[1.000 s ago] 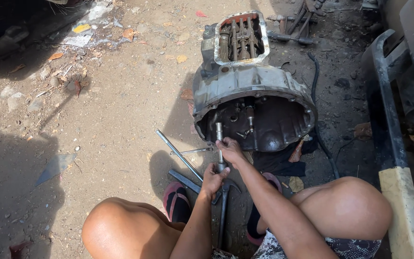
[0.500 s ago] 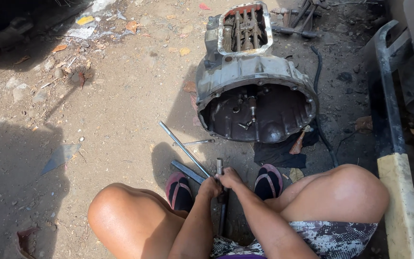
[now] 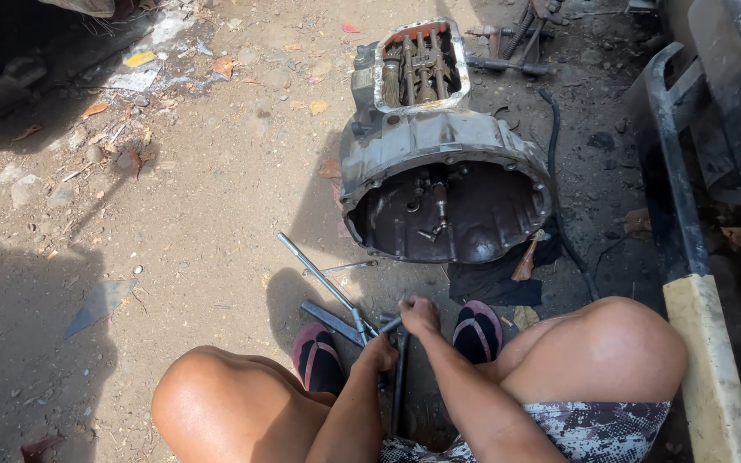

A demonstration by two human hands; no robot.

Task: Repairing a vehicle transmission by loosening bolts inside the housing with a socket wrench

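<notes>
Grey cast metal makes up the biggest thing here: a gearbox (image 3: pixel 443 163) lying on the dirt ground (image 3: pixel 199 206) in the far middle of the scene. Its wide bell housing opens toward the near side, dark and greasy inside, with a short shaft stub and a lever showing in the hollow. On its far top a cover is off, and a row of gears and rods shows inside a frame with an orange-stained rim.

On the right runs a dark steel frame (image 3: pixel 671 171) with a pale, chipped beam (image 3: pixel 709 369) at its near end. A black cloth (image 3: pixel 495 279) lies under the near lip of the housing, and a black hose (image 3: pixel 559 171) curves along its right side.

The person squats at the near edge, bare knees to left and right, feet in dark sandals with pink edges (image 3: pixel 478 330) planted between them.

Between the feet lie long steel tools. A slim rod (image 3: pixel 319 274) runs diagonally from the far left toward the hands, a flat dark bar (image 3: pixel 332 321) lies just nearer than it, and a dark vertical bar (image 3: pixel 399 386) stretches from the hands back toward the body.

The left hand (image 3: pixel 379 353) is closed on the upper end of that vertical bar, fingers wrapped together around it. The right hand (image 3: pixel 420 315), just beyond and to the right, has its fingers curled down onto a short metal piece (image 3: pixel 390 326) at the top of the same cluster; whether they fully clamp it I cannot tell.

Dry leaves and scraps of litter (image 3: pixel 139 69) are scattered at the far left.
</notes>
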